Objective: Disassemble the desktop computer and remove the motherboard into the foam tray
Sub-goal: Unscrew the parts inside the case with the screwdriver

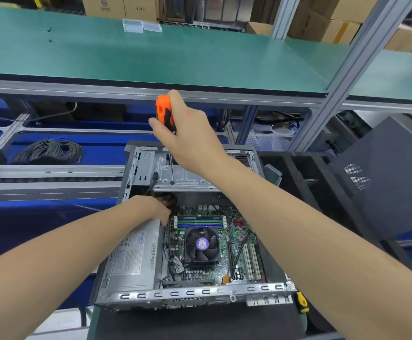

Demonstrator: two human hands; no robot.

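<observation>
An open desktop case (190,294) lies on its side in front of me. Inside it sits the green motherboard (224,244) with a black CPU fan (202,244), and a silver power supply (133,256) fills its left part. My right hand (187,133) grips an orange and black screwdriver (164,112) upright over the metal drive bay (182,174) at the case's far end. My left hand (160,207) reaches down between the power supply and the motherboard; its fingers are hidden in the shadow. A black foam tray (295,173) stands to the right of the case.
A green shelf (151,57) runs across above the bench, with a clear plastic box (132,25) on it. A coil of grey cable (49,150) lies at the left. A dark side panel (384,175) leans at the right. A yellow tool (301,301) lies by the case's near right corner.
</observation>
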